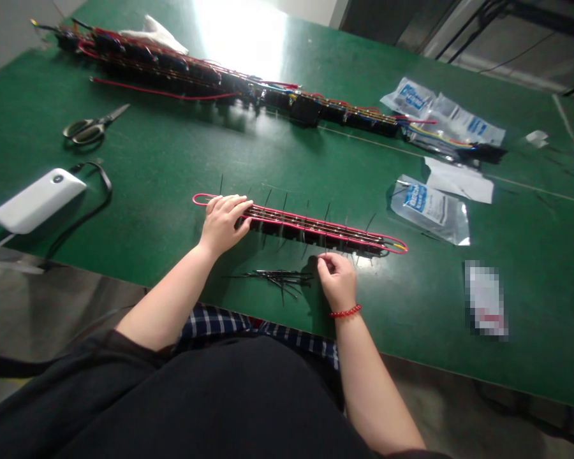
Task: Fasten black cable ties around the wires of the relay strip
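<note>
A long black wiring assembly (316, 224), bordered by a loop of red wire, lies slantwise in front of me. Thin black cable ties (370, 222) cross it at intervals, their loose ends sticking up. My left hand (224, 223) grips the assembly near its left end, fingers over the top and thumb on the near side. At the near edge, right of the middle, my right hand (337, 275) is closed in a pinch, seemingly on a cable tie; the fingertips partly hide it. Between my forearms lies a loose pile of black cable ties (280, 278).
Scissors (95, 127) and a white device (38, 201) with a cable are to the left. A longer wired assembly (172, 67) stretches across the back, with a white cloth (157, 33) behind it. Plastic bags (430, 207) and paper (459, 180) lie right on the green table (148, 159).
</note>
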Tool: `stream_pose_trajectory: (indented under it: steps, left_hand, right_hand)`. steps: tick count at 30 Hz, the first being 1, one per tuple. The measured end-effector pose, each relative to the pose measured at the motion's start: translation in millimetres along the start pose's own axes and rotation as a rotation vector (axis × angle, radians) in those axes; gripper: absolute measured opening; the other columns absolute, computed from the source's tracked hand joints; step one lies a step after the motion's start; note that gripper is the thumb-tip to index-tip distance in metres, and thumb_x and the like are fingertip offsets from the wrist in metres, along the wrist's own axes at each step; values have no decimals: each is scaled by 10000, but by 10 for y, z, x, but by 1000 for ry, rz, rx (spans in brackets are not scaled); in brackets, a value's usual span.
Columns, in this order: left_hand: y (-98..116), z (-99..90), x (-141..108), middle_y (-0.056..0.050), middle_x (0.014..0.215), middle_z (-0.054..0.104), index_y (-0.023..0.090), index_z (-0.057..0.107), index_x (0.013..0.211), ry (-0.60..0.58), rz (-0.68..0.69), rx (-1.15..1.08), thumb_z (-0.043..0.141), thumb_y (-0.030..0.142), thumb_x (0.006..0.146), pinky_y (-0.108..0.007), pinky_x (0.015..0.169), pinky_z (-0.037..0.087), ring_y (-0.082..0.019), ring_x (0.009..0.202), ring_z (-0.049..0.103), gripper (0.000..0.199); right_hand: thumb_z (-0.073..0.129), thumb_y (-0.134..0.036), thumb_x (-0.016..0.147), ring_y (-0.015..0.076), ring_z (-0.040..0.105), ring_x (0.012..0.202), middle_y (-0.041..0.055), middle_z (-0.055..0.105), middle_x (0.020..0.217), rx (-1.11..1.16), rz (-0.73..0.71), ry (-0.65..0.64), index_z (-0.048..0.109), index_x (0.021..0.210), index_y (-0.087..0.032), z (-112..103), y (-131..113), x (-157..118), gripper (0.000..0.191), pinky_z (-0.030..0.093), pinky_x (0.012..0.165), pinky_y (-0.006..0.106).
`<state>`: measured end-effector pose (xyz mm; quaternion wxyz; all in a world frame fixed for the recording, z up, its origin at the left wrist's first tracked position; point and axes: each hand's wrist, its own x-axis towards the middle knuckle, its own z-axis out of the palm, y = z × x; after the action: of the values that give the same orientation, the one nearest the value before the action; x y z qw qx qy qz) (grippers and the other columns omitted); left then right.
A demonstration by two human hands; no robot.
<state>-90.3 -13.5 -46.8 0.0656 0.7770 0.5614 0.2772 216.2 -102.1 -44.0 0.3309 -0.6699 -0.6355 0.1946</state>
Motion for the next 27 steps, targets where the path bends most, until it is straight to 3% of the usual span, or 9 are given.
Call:
stream_pose_trajectory:
  steps: [27]
  left_hand:
    - [2, 0, -11, -72, 1342, 629, 274, 636, 1276, 7, 29, -1, 534, 376, 945, -509, 1150, 287, -283, 1293, 519, 360]
  right_hand:
    - [541, -299, 866, 216, 596, 762, 54, 699, 799, -50, -35, 10, 694, 831, -205, 34, 12, 2, 183, 477, 743, 356]
